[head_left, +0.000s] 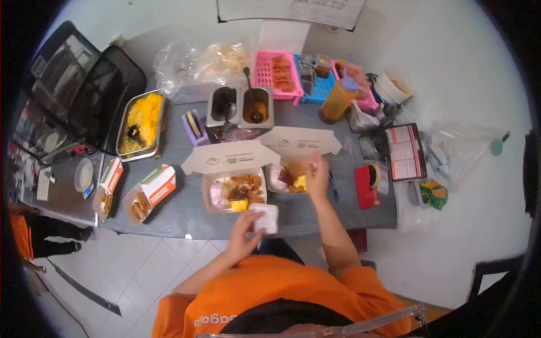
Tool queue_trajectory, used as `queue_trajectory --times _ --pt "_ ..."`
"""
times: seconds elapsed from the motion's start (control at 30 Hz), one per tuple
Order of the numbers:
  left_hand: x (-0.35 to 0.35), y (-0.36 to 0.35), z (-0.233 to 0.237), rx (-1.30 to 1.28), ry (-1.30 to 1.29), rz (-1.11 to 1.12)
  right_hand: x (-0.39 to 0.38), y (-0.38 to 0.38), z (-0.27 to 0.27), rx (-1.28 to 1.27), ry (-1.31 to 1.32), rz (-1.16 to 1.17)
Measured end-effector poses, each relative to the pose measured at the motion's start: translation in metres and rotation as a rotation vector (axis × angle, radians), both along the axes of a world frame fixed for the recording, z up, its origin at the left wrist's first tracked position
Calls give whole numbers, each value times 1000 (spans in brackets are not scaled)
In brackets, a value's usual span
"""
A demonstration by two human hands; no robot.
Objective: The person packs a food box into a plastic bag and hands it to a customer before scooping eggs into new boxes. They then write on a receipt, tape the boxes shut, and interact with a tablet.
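Two open cardboard boxes stand side by side on the grey table. The left box holds a white-wrapped item, brown pieces of food and a yellow piece. Similar food lies in the right box. My left hand is closed on a small white packet at the table's front edge, just below the left box. Above the right side of the right box is my right hand, its fingers blurred and bent together; whether anything is between them cannot be made out.
Behind the boxes stand metal containers, a pink basket, a blue basket and a sauce bottle. A tray of yellow food and two filled cartons are left. A red tape dispenser is right. Part of another person shows far left.
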State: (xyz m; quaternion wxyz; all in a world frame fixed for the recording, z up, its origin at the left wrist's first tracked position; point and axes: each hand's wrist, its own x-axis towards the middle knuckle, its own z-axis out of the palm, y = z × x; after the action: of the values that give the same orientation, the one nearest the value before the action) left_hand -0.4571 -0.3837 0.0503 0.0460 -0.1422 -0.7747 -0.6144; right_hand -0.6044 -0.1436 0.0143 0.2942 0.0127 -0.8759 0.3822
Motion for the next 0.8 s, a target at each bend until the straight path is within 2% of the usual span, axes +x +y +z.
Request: queue_trajectory --times 0.03,0.1,0.13,0.2,0.23,0.27,0.33,0.37,0.43,0.5,0.63,0.7,0.8 --pt "-6 15 -9 -41 -8 -90 1 21 -8 3 -10 -19" --pt "-21 46 -27 -62 -65 -195 10 61 -24 205 -76 -349" --pt "-26 61 -43 -62 -124 -213 20 75 -34 207 -91 -363" --pt "-36 79 -74 -130 -106 -186 45 90 -45 347 -483 -319" --pt "-39 85 -87 -197 -73 -142 56 96 -45 295 -559 -294" --pt "-42 89 -87 -197 -90 -156 66 102 -51 294 -578 -303" --pt "-44 90 -75 -570 10 -175 92 116 -65 285 -504 -197" --pt "-44 91 -72 -588 -57 -181 105 111 -65 281 -527 -201" --pt "-46 87 -61 -633 -86 -173 121 81 -48 -637 -554 -267" --pt "-49 82 -64 -658 -62 -143 132 42 -43 -1058 -383 -78" --pt "-50 80 -67 -640 -26 -119 130 -3 -55 -1064 -198 62" --pt "-49 80 -70 -631 24 -105 122 -7 -62 -455 -75 125" --pt "-52 79 -70 -655 -17 -104 122 -19 -59 -475 -173 176"
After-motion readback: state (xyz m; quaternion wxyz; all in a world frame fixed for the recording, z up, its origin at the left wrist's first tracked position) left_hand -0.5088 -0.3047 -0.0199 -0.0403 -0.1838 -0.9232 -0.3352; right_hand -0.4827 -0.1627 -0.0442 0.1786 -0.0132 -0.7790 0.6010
